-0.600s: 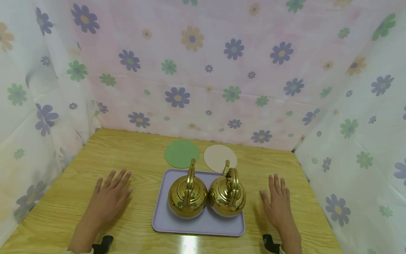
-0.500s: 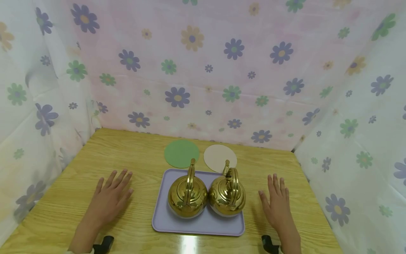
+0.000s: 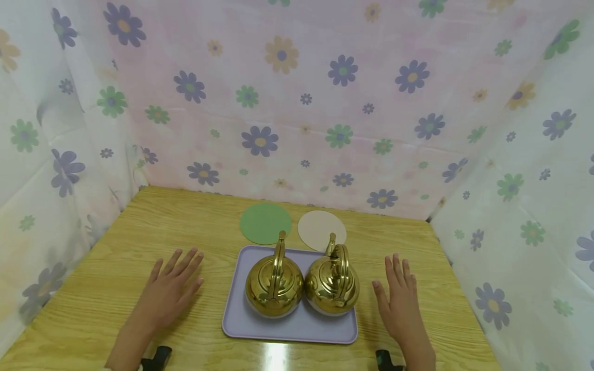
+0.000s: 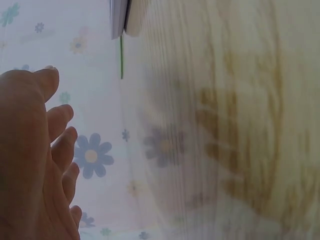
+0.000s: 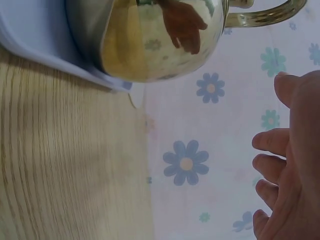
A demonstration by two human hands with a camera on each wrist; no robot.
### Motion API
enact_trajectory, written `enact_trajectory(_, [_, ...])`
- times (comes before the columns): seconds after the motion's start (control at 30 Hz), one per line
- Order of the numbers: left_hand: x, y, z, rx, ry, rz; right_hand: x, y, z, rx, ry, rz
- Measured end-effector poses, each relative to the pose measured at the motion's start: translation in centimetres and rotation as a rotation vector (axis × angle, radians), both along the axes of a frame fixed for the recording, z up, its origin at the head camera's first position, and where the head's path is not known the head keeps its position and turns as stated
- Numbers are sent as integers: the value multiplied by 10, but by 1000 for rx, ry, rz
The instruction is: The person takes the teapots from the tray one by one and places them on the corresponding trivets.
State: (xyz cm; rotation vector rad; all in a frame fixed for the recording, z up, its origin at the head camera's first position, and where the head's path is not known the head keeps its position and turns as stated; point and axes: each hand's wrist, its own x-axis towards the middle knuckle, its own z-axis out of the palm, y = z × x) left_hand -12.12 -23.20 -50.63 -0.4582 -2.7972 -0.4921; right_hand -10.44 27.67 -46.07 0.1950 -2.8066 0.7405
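Two shiny gold kettles stand side by side on a lilac tray (image 3: 287, 331). The left kettle (image 3: 264, 293) has its handle upright and its spout toward the back; the right kettle (image 3: 325, 299) sits close against it. My left hand (image 3: 163, 296), fingers spread and holding nothing, hovers over the wood left of the tray. To the tray's right is my right hand (image 3: 400, 304), fingers extended and also without anything in it. In the right wrist view, the right kettle (image 5: 165, 40) mirrors a hand in its side, apart from my fingers (image 5: 272, 167).
Behind the tray a green round mat (image 3: 265, 223) and a cream round mat (image 3: 320, 226) lie on the wooden table (image 3: 209, 221). A flowered cloth (image 3: 306, 113) walls in the table's back and both sides.
Both hands have moved inward toward the tray, the left hand to the right and the right hand to the left. The kettles and mats stay where they were.
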Motion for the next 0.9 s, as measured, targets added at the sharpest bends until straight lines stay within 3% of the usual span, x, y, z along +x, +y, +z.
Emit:
enact_trajectory(0.27, [1, 10, 0, -13, 6, -26, 9, -11, 3, -64, 8, 15])
enact_trajectory(0.53, [2, 17, -1, -30, 7, -46, 16, -18, 2, -58, 55, 28])
enact_trajectory(0.9, [1, 24, -4, 11, -14, -79, 22, -32, 8, -68, 106, 50])
